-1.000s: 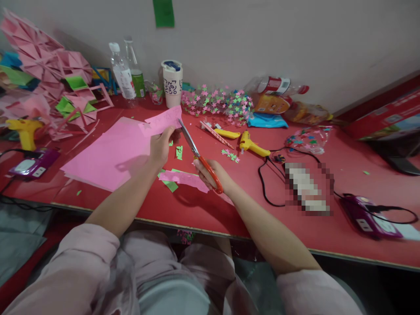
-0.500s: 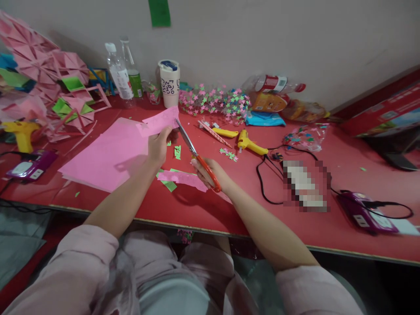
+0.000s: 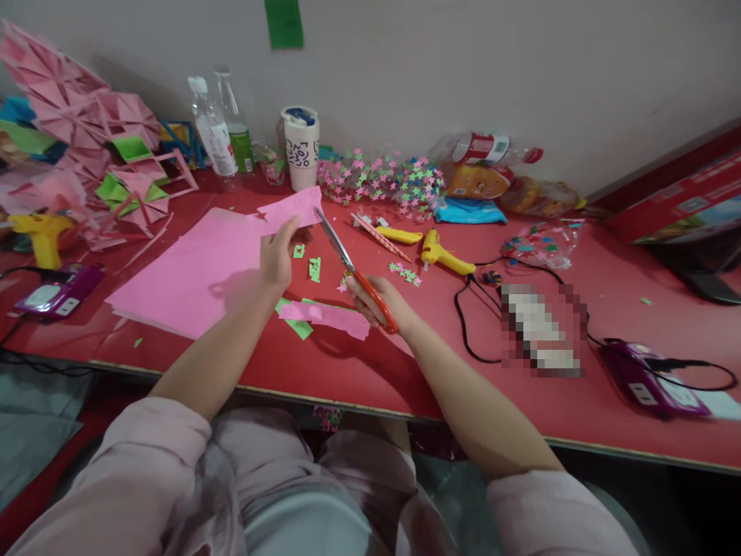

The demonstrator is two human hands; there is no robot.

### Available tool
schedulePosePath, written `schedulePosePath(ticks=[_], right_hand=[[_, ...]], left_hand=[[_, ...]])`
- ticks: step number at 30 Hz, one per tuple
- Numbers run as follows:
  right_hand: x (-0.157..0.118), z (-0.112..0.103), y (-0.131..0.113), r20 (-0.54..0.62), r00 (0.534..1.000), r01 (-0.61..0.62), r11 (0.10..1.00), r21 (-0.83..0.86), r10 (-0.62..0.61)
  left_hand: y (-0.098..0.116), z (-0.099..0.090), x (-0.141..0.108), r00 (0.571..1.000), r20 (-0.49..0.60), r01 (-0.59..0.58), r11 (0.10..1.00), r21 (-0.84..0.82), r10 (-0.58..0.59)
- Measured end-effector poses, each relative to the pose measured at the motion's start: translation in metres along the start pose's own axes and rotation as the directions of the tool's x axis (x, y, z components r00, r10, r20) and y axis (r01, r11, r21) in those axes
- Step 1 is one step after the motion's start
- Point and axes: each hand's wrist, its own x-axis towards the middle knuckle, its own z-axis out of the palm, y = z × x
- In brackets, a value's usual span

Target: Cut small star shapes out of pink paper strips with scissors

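Snipping, it seems! Left hand (image 3: 276, 259) pinches the pink strip (image 3: 289, 207), right hand (image 3: 385, 300) grips orange-handled scissors (image 3: 366, 284); the next cut calls for steadiness.

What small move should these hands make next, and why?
Perhaps a small snip: the right hand holds the scissors with their tips at the right-hand end of the pink strip, while the left hand grips that strip's lower edge.

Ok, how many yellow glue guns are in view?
2: one yellow glue gun at far left, behind a purple device; a second glue gun lies beyond the right hand, toward the right. More may be hidden among the clutter.
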Motion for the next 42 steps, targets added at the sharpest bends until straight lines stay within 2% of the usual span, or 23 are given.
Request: schedulePosePath(ticks=[5,9,13,16,19,22,24,27,29,33,42], right_hand=[[0.008,-0.007,0.007,-0.071,0.997,-0.007,0.994,-0.105,-0.001],[0.011,-0.010,0.009,-0.084,0.996,-0.026,0.999,-0.034,0.023],[0.013,-0.018,0.009,-0.072,0.997,-0.006,0.999,0.042,0.009],[0.014,-0.027,0.010,-0.037,0.999,0.002,1.000,-0.010,-0.002],[0.015,-0.033,0.011,0.007,1.000,-0.017,0.995,-0.102,0.018],[0.015,-0.035,0.012,0.057,0.997,-0.046,0.994,-0.094,0.051],[0.014,-0.036,0.012,0.097,0.994,-0.040,0.997,-0.061,0.046],[0.011,-0.039,0.010,0.141,0.990,-0.010,0.998,-0.060,0.018],[0.009,-0.041,0.009,0.154,0.988,-0.005,0.996,-0.091,0.019],[0.008,-0.037,0.008,0.162,0.986,-0.028,0.996,-0.082,0.041],[0.006,-0.016,0.008,0.169,0.985,-0.030,0.996,0.090,0.015]], left_hand=[[0.005,-0.014,0.014,0.991,-0.115,-0.080,0.995,-0.060,0.073],[0.002,-0.020,0.020,0.995,-0.098,-0.016,1.000,0.005,0.017],[-0.001,-0.021,0.022,0.997,-0.075,-0.008,1.000,0.001,0.008],[-0.003,-0.021,0.026,0.996,-0.064,-0.050,0.991,0.127,0.058],[-0.003,-0.023,0.028,0.997,0.028,-0.076,0.968,0.238,0.071],[-0.002,-0.025,0.027,0.982,0.176,0.025,0.972,0.235,-0.067],[0.000,-0.028,0.026,0.945,0.253,0.144,0.959,0.244,-0.206],[0.003,-0.031,0.025,0.889,0.301,0.271,0.926,0.262,-0.346],[0.006,-0.030,0.024,0.880,0.311,0.289,0.924,0.251,-0.360],[0.007,-0.023,0.018,0.905,0.313,0.231,0.951,0.203,-0.287],[0.002,-0.009,0.009,0.964,0.192,0.166,0.979,0.114,-0.186]])
